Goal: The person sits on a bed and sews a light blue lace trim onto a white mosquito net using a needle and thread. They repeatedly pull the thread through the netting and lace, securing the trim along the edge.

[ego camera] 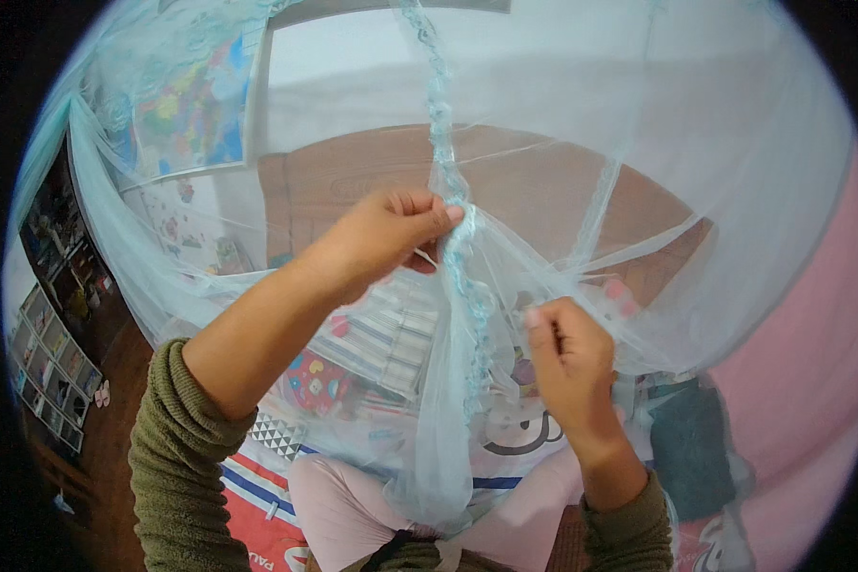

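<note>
A sheer pale-blue bed net (443, 415) with a ruffled lace edge (440, 121) hangs down before me and gathers over my lap. My left hand (407, 222) pinches the gathered netting at the lace edge between thumb and fingers. To the right and lower, my right hand (568, 350) is raised beside the netting with its fingers curled, slightly blurred; whether it holds a thin strand or nothing cannot be told. Folds of net run from my left hand's grip towards the right, passing behind my right hand.
Behind the net stand a wooden headboard (357, 171), a striped cloth (393, 343) and a dark folded cloth (690, 450). A map (193, 107) hangs on the wall. At left, a shelf unit (50, 365) and pink slippers (101, 394) are on the floor. Pink fabric (794, 400) hangs at right.
</note>
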{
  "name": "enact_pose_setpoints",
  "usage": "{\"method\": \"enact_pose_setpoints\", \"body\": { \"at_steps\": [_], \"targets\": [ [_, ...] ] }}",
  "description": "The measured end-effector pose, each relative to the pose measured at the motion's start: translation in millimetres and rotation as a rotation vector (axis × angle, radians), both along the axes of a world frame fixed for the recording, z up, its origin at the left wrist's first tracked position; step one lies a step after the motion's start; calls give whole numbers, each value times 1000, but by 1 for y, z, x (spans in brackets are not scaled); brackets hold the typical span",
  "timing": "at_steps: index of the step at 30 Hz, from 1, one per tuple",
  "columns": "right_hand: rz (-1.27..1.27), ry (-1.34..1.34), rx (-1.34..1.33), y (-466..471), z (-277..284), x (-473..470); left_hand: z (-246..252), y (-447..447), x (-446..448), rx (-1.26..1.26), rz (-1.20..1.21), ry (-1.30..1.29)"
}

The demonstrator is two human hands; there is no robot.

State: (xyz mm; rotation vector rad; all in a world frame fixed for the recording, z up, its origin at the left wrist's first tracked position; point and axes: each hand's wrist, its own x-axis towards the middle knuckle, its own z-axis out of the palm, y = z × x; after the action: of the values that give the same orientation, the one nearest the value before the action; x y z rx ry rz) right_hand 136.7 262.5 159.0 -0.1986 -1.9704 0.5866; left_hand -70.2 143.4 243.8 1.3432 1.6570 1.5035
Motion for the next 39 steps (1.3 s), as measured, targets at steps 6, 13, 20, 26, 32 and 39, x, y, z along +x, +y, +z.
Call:
{"method": "enact_pose_setpoints", "body": {
  "at_steps": [6, 13, 20, 26, 32, 39],
  "targets": [
    [-96, -121, 300, -17, -25, -29, 17, 1, -4, 62, 68, 25],
    [-29, -62, 360, -35, -28, -33, 30, 2, -16, 219, 158, 80],
    [200, -220, 68, -35, -32, -24, 21, 15, -16, 210, 234, 45],
    [549, -436, -390, -15, -23, -13, 10, 26, -40, 65, 258, 74],
    [828, -392, -736, -8, -7, -22, -6, 11, -45, -117, 222, -45],
    [731, -336, -595, 4, 6, -34, -9, -22, -12, -466, -100, 100]
  ]
}}
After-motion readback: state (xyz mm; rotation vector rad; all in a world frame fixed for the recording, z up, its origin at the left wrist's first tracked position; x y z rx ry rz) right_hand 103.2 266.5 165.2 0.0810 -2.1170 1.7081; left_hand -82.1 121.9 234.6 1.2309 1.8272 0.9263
